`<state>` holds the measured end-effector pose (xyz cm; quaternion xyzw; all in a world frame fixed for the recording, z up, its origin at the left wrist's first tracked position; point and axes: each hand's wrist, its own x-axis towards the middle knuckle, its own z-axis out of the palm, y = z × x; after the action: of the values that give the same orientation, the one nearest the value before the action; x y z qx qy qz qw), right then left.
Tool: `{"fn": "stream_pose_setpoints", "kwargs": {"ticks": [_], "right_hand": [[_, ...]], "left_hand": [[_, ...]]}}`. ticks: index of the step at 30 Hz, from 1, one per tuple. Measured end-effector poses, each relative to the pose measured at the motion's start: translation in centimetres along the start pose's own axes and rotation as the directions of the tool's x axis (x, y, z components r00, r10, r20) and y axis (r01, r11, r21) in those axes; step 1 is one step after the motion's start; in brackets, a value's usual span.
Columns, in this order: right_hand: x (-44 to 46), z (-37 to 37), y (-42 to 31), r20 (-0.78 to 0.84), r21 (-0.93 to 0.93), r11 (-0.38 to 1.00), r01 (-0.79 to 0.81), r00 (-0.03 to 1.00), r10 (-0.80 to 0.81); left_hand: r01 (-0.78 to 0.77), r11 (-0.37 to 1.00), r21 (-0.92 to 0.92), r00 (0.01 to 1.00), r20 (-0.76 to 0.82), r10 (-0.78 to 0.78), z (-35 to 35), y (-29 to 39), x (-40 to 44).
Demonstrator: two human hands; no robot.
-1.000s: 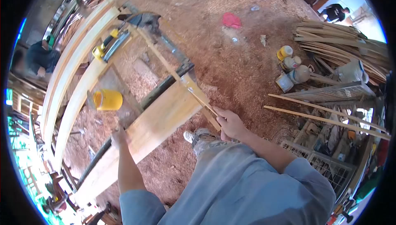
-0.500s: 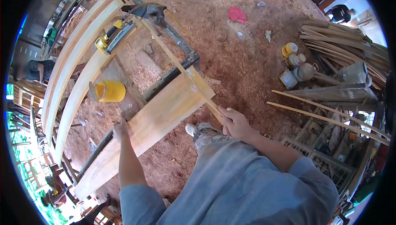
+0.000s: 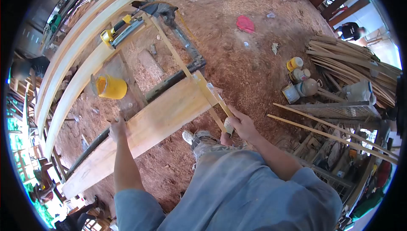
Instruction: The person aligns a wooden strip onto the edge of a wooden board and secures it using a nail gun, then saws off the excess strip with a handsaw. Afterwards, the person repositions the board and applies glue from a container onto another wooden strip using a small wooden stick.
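A broad pale plank (image 3: 163, 110) slants across a dark stand. My right hand (image 3: 243, 126) is closed around a flat wooden stick (image 3: 222, 104), whose white-smeared tip lies at the plank's right end. My left hand (image 3: 118, 130) rests at the plank's far edge with curled fingers; whether it grips the edge or something small cannot be made out. Beneath the stick, a narrow wooden strip (image 3: 171, 49) runs from the curved timbers past the plank's end. A yellow bucket (image 3: 112, 87) with a smeared rim stands beyond the plank.
A yellow-and-black nail gun (image 3: 114, 34) lies on a curved timber (image 3: 76, 76). Stacked wooden strips (image 3: 347, 57), paint containers (image 3: 303, 74) and two long sticks (image 3: 326, 133) are at right. A red cloth (image 3: 245, 23) lies on the shavings-covered floor. Other people are at the edges.
My right hand has drawn the stick's tip rightward to the plank's end edge, tilting it apart from the strip. My left hand has shifted slightly left along the plank. The view has moved slightly.
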<state>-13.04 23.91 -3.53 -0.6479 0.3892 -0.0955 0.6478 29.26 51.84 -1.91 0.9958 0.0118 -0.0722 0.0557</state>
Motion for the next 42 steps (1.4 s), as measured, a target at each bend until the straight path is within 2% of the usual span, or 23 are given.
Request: {"fn": "stream_pose_setpoints", "kwargs": {"ticks": [3,5,9,11,12,14,15,17,18,20,21,23,27,30,32,33,35,38,42], "right_hand": [[-0.8,-0.1,-0.1,0.022,0.002,1.0,-0.028,0.999,0.028],[-1.2,0.1,0.2,-0.008,-0.141,0.983,0.12,0.992,-0.122],[-1.9,0.9,-0.4,-0.009,-0.127,0.991,0.035,0.999,-0.036],[-1.8,1.4,0.3,-0.063,-0.176,0.959,0.223,0.97,-0.237],[-2.0,1.4,-0.4,-0.064,-0.175,0.959,0.222,0.97,-0.236],[-2.5,1.3,-2.7,-0.02,-0.173,0.983,-0.059,0.998,0.056],[-2.4,1.4,-1.7,-0.021,-0.172,0.983,-0.061,0.998,0.058],[-2.0,1.7,1.2,-0.006,-0.283,0.953,0.106,0.994,-0.112],[-1.9,1.9,1.6,-0.006,-0.283,0.954,0.104,0.994,-0.11],[-1.8,2.2,2.5,-0.054,-0.396,0.853,0.341,0.918,-0.392],[-1.9,2.3,2.2,-0.054,-0.395,0.853,0.34,0.919,-0.391],[-2.3,2.3,1.4,0.003,-0.131,0.991,0.014,1.0,-0.014],[-2.8,2.4,0.7,0.011,-0.107,0.992,0.073,0.997,-0.072],[-2.9,2.2,0.1,-0.089,-0.049,0.995,0.083,0.992,-0.087],[-2.7,1.7,-1.5,-0.084,-0.226,0.974,-0.001,0.996,-0.019],[-2.6,1.8,-1.0,-0.087,-0.225,0.974,0.004,0.996,-0.024],[-2.3,2.4,0.7,-0.059,-0.105,0.994,0.024,0.998,-0.03],[-2.2,2.7,1.0,-0.007,-0.091,0.994,0.055,0.998,-0.056],[-3.0,1.9,-1.8,0.069,-0.157,0.987,0.01,0.998,0.001]], "left_hand": [[-0.009,1.0,0.013,1.0,0.024,0.009,0.4,-0.3,0.5],[-0.018,1.0,-0.016,1.0,-0.01,0.018,0.5,-0.4,0.5],[0.012,1.0,-0.016,0.999,0.03,-0.011,0.0,0.2,0.1],[0.005,1.0,-0.01,1.0,-0.024,-0.006,0.5,-0.2,0.4],[0.004,1.0,-0.009,1.0,-0.023,-0.004,0.5,-0.1,0.4],[0.003,1.0,-0.002,1.0,-0.017,-0.003,0.4,-0.1,0.3],[0.002,1.0,-0.001,1.0,-0.016,-0.002,0.4,-0.1,0.3],[0.011,1.0,-0.005,1.0,-0.006,-0.011,0.5,-0.1,0.5],[0.012,1.0,-0.004,1.0,-0.004,-0.012,0.6,-0.3,0.5],[-0.009,0.999,-0.033,0.999,-0.043,0.008,0.8,-0.4,0.5],[-0.009,0.999,-0.031,0.999,-0.043,0.007,0.9,-0.5,0.6],[-0.005,0.999,-0.033,0.999,-0.054,0.003,1.0,-0.5,0.7],[-0.004,0.999,-0.033,1.0,-0.016,0.003,0.6,-0.3,0.6],[-0.02,0.999,-0.032,0.999,-0.04,0.019,0.8,-0.5,0.6],[0.021,0.999,-0.039,1.0,-0.018,-0.022,0.6,-0.2,0.5],[0.018,0.999,-0.041,1.0,-0.022,-0.019,0.8,-0.4,0.8],[-0.008,1.0,0.005,1.0,-0.011,0.008,1.5,-1.0,1.5],[0.024,0.999,0.024,0.998,0.049,-0.025,0.1,0.2,0.6],[0.016,1.0,0.014,0.999,0.028,-0.016,-0.3,0.6,-0.1]]}}
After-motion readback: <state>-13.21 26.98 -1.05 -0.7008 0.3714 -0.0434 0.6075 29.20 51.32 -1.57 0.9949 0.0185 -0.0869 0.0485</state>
